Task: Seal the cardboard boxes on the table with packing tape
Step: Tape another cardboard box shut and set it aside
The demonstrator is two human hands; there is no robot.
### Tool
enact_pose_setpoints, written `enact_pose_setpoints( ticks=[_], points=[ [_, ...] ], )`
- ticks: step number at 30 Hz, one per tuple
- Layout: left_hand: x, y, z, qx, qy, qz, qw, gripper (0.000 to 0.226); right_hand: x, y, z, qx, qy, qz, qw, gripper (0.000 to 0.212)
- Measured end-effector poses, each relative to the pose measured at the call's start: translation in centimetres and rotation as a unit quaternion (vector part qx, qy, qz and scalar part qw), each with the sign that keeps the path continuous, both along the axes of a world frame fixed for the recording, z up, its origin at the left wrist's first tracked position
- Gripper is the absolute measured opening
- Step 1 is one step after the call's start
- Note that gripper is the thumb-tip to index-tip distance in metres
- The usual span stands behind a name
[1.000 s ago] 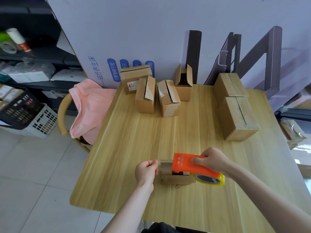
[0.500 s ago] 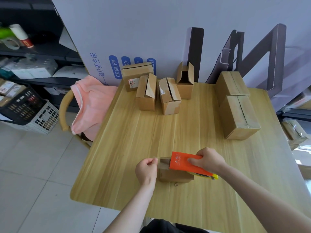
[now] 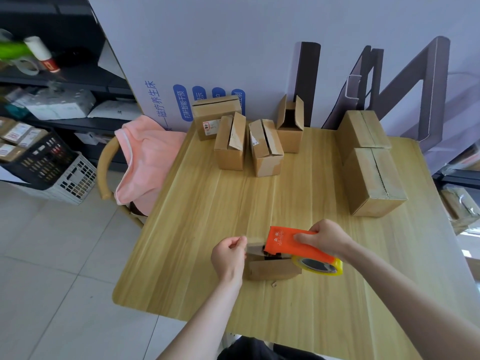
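A small cardboard box [image 3: 271, 268] sits near the front of the wooden table [image 3: 197, 229]. My right hand [image 3: 326, 239] grips an orange tape dispenser [image 3: 288, 244] with a yellowish tape roll [image 3: 318, 266], held over the box top. My left hand [image 3: 228, 255] pinches the free tape end at the box's left edge. Several other cardboard boxes stand at the back: one with a label [image 3: 213, 116], two with loose flaps [image 3: 231, 144] [image 3: 266, 148], one open upright [image 3: 291, 126]. Two larger closed boxes [image 3: 363, 132] [image 3: 374, 181] lie at the right.
A big white printed carton [image 3: 233, 48] stands behind the table. A chair with a pink cloth [image 3: 145, 157] is at the table's left edge. Black and white crates [image 3: 49, 170] and shelves with packages fill the left. A small scrap [image 3: 274, 283] lies by the box.
The dispenser tipped flat over the box half a second ago and has since lifted at its rear, showing the tape roll again. My left hand keeps pinching the tape end in place.
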State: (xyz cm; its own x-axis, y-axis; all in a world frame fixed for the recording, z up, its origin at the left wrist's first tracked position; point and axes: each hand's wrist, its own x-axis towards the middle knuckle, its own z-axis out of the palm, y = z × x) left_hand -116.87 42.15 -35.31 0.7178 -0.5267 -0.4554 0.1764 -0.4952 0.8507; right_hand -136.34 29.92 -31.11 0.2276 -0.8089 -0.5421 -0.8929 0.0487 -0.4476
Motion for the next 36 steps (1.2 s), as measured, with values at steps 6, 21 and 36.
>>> enact_pose_setpoints(
  ticks=[6, 21, 36],
  points=[
    [0.1, 0.2, -1.6, 0.025, 0.028, 0.006, 0.999, 0.012, 1.7, -0.9, -0.3, 0.031, 0.064, 0.019, 0.997, 0.058],
    [-1.3, 1.9, -5.6, 0.045, 0.046, 0.047, 0.997, 0.009, 1.7, 1.0, -0.8, -0.022, 0.128, 0.062, 0.990, 0.052],
    [-1.2, 1.7, -7.3, 0.074, 0.147, 0.102, 0.981, 0.003, 3.4, 2.3, -1.0, -0.069, 0.185, 0.089, 0.976, 0.048]
  ],
)
